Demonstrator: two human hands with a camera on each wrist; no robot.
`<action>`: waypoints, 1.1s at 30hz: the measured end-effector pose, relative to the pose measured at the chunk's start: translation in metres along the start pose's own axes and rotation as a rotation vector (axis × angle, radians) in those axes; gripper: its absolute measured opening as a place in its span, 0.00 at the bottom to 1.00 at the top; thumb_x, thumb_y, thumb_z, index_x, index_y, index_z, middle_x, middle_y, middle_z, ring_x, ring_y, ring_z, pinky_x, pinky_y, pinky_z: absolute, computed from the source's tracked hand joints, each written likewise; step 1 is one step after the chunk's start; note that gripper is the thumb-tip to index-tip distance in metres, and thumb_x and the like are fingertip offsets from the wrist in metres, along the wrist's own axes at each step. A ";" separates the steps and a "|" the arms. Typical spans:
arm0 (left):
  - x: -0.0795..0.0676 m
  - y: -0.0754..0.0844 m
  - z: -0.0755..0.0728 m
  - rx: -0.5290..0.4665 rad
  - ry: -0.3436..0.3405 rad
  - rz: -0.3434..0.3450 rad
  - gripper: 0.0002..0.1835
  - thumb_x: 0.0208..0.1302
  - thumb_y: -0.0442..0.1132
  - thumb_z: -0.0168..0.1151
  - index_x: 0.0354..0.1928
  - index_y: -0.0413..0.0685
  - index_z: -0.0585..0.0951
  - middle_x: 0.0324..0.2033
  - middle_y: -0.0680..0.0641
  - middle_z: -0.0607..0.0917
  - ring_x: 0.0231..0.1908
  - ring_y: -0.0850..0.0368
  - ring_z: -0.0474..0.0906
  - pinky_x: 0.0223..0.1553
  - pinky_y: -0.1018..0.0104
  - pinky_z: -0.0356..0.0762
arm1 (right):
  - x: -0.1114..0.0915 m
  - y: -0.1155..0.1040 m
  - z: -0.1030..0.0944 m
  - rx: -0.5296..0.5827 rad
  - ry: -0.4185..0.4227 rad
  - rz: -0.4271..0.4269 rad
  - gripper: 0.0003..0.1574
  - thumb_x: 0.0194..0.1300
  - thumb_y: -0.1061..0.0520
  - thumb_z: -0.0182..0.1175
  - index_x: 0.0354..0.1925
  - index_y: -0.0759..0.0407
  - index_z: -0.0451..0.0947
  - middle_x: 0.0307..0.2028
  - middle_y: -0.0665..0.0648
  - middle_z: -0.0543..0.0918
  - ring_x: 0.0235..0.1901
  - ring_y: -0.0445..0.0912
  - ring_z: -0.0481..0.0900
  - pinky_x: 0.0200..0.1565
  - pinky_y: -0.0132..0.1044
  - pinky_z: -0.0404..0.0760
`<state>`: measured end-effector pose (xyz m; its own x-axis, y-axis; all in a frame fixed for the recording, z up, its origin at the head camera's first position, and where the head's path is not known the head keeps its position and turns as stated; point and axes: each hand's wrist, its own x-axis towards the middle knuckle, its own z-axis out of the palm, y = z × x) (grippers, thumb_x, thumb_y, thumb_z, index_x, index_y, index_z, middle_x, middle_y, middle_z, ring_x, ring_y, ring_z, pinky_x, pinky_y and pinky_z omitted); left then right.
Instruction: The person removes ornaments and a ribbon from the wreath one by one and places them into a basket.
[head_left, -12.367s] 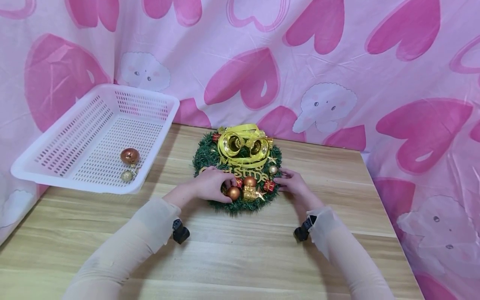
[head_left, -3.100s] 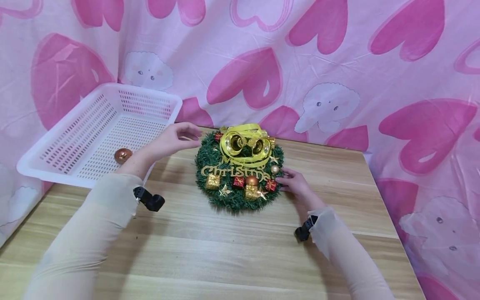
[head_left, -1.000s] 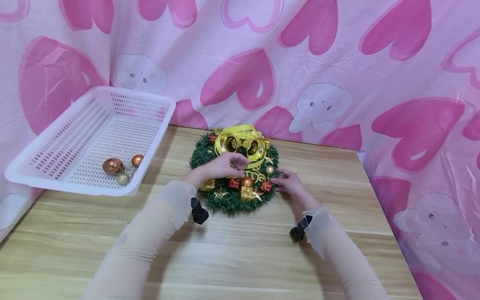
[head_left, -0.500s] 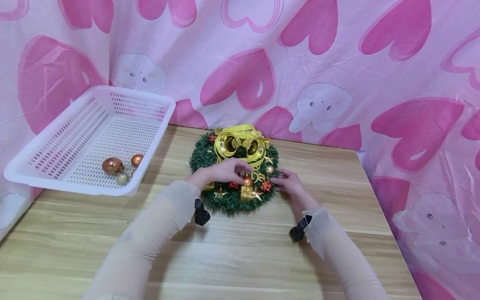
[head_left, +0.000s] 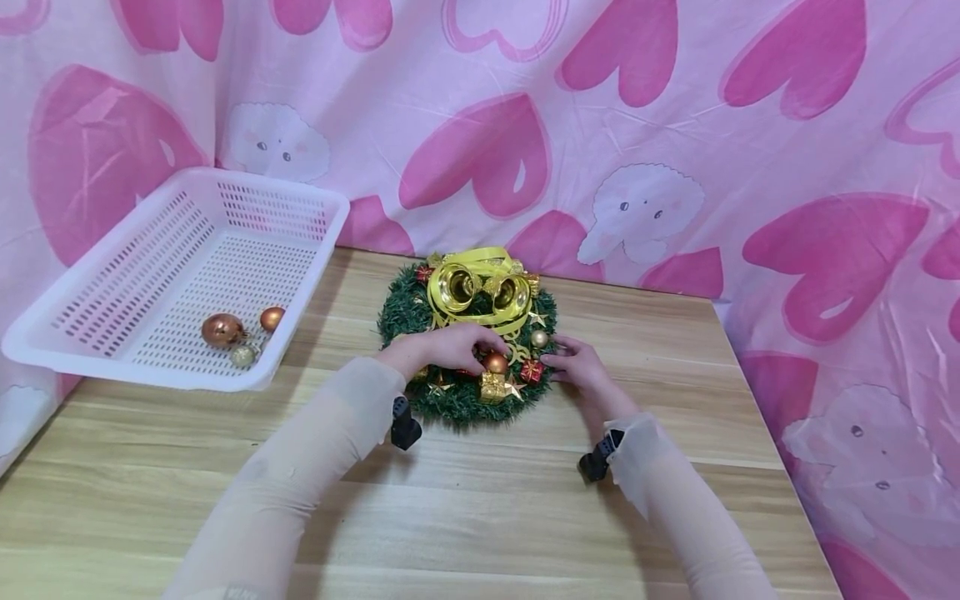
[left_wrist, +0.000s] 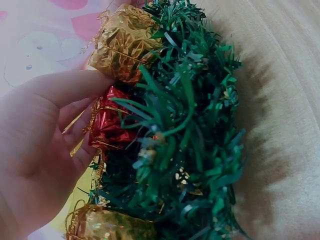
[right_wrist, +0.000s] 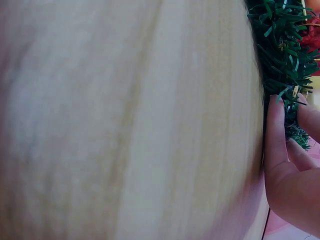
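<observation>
A green tinsel Christmas wreath (head_left: 465, 410) lies flat on the table, carrying gold bells (head_left: 459, 287) with yellow ribbon, red and gold gift boxes (head_left: 492, 387) and stars. My left hand (head_left: 450, 346) reaches over its lower middle, thumb and fingers around a copper bauble (head_left: 495, 362). In the left wrist view the thumb (left_wrist: 80, 85) passes between a gold gift box (left_wrist: 127, 45) and a red one (left_wrist: 110, 120); the bauble is hidden there. My right hand (head_left: 581, 367) holds the wreath's right edge, its fingers (right_wrist: 276, 130) against the tinsel in the right wrist view.
A white perforated basket (head_left: 97, 362) stands at the table's left, holding a large copper bauble (head_left: 222, 331), a smaller copper bauble (head_left: 272, 318) and a small gold bauble (head_left: 243, 356). A pink heart-patterned cloth (head_left: 337, 100) hangs behind the wooden table (head_left: 465, 517).
A copper bauble from the wreath's lower left now lies in the basket. The left hand went to the basket, returned, and lowered onto another copper bauble. The right hand stayed at the wreath's edge.
</observation>
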<state>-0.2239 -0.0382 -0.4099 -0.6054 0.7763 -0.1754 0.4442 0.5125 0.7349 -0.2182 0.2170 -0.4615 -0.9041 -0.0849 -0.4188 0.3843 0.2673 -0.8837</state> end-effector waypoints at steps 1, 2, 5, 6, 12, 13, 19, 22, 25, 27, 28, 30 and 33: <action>0.000 0.000 0.000 0.017 -0.004 0.006 0.28 0.52 0.26 0.61 0.58 0.47 0.76 0.56 0.46 0.78 0.54 0.53 0.73 0.53 0.65 0.74 | 0.000 0.000 0.000 0.001 0.003 0.002 0.41 0.61 0.67 0.59 0.69 0.64 0.54 0.34 0.50 0.68 0.25 0.36 0.78 0.33 0.28 0.83; 0.000 0.001 -0.001 0.028 -0.007 0.010 0.28 0.52 0.26 0.60 0.58 0.47 0.76 0.56 0.46 0.77 0.54 0.53 0.73 0.54 0.64 0.73 | 0.000 0.000 0.000 -0.001 0.003 0.002 0.41 0.61 0.67 0.59 0.69 0.64 0.54 0.34 0.50 0.68 0.25 0.36 0.78 0.33 0.28 0.83; 0.000 0.002 -0.001 0.045 -0.013 0.019 0.27 0.53 0.27 0.60 0.58 0.48 0.76 0.57 0.46 0.76 0.56 0.53 0.72 0.56 0.63 0.72 | -0.001 -0.001 0.000 -0.003 0.008 0.006 0.41 0.60 0.67 0.59 0.69 0.64 0.54 0.36 0.51 0.69 0.26 0.36 0.78 0.33 0.29 0.83; 0.000 0.001 -0.001 0.044 -0.013 0.018 0.27 0.53 0.27 0.60 0.57 0.48 0.76 0.57 0.46 0.77 0.55 0.54 0.72 0.55 0.64 0.72 | -0.001 -0.001 0.001 -0.004 0.008 0.007 0.41 0.60 0.67 0.59 0.69 0.63 0.54 0.36 0.51 0.69 0.26 0.36 0.78 0.33 0.29 0.83; 0.001 0.000 -0.001 0.022 -0.007 0.028 0.24 0.54 0.27 0.61 0.55 0.47 0.77 0.52 0.46 0.79 0.51 0.54 0.74 0.52 0.67 0.75 | -0.001 -0.001 0.001 -0.001 0.003 0.002 0.42 0.60 0.67 0.59 0.69 0.64 0.54 0.37 0.52 0.69 0.27 0.36 0.78 0.34 0.29 0.83; 0.001 -0.001 -0.001 0.019 -0.005 0.032 0.24 0.54 0.27 0.62 0.55 0.46 0.77 0.51 0.46 0.80 0.51 0.55 0.75 0.52 0.67 0.75 | -0.002 -0.001 0.001 -0.001 0.003 0.001 0.42 0.60 0.67 0.59 0.69 0.64 0.53 0.37 0.52 0.69 0.27 0.36 0.78 0.34 0.30 0.83; 0.002 -0.003 0.001 0.006 0.027 0.037 0.21 0.55 0.30 0.64 0.53 0.46 0.78 0.50 0.46 0.80 0.49 0.55 0.75 0.50 0.67 0.75 | -0.004 -0.002 0.001 -0.012 0.008 0.001 0.42 0.60 0.68 0.59 0.69 0.63 0.54 0.37 0.52 0.70 0.27 0.36 0.78 0.34 0.29 0.83; 0.000 -0.003 0.000 -0.037 0.060 0.028 0.21 0.55 0.31 0.65 0.52 0.45 0.78 0.49 0.46 0.79 0.49 0.54 0.75 0.50 0.67 0.76 | -0.004 -0.001 0.001 -0.014 0.000 -0.004 0.42 0.60 0.67 0.58 0.69 0.63 0.53 0.37 0.52 0.70 0.28 0.36 0.78 0.35 0.29 0.83; -0.002 -0.003 -0.002 -0.094 0.092 0.024 0.21 0.54 0.32 0.66 0.52 0.44 0.77 0.48 0.46 0.80 0.48 0.54 0.76 0.51 0.67 0.76 | -0.003 -0.001 0.000 -0.008 -0.003 -0.007 0.42 0.60 0.67 0.59 0.69 0.64 0.53 0.37 0.51 0.71 0.28 0.36 0.78 0.35 0.29 0.83; -0.002 -0.003 -0.003 -0.127 0.107 0.024 0.22 0.54 0.33 0.67 0.52 0.44 0.77 0.47 0.46 0.80 0.47 0.54 0.76 0.51 0.67 0.76 | -0.003 0.000 0.000 -0.008 -0.002 -0.007 0.42 0.60 0.67 0.59 0.69 0.63 0.53 0.37 0.51 0.71 0.28 0.36 0.78 0.35 0.29 0.83; -0.003 -0.003 -0.004 -0.143 0.114 0.022 0.22 0.54 0.33 0.67 0.52 0.44 0.77 0.46 0.46 0.81 0.47 0.55 0.76 0.51 0.67 0.76 | -0.003 -0.001 0.000 -0.007 0.001 -0.005 0.42 0.60 0.67 0.59 0.69 0.63 0.54 0.36 0.51 0.71 0.28 0.36 0.78 0.35 0.29 0.83; -0.003 -0.003 -0.005 -0.171 0.129 0.022 0.21 0.53 0.34 0.68 0.52 0.44 0.78 0.45 0.46 0.81 0.45 0.55 0.76 0.50 0.67 0.76 | -0.003 -0.001 0.000 -0.008 0.003 -0.004 0.42 0.60 0.67 0.59 0.69 0.63 0.54 0.36 0.51 0.71 0.28 0.36 0.78 0.35 0.29 0.83; -0.002 -0.004 -0.007 -0.222 0.154 0.012 0.22 0.52 0.33 0.68 0.51 0.43 0.78 0.45 0.46 0.81 0.45 0.55 0.77 0.50 0.68 0.77 | -0.003 -0.001 0.001 -0.005 0.005 -0.004 0.42 0.60 0.67 0.59 0.69 0.63 0.54 0.36 0.50 0.71 0.28 0.36 0.78 0.34 0.28 0.83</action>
<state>-0.2286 -0.0441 -0.4078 -0.7017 0.7083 -0.0769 0.3066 0.3976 0.8648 -0.2155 0.2162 -0.4597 -0.9065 -0.0810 -0.4143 0.3798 0.2718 -0.8842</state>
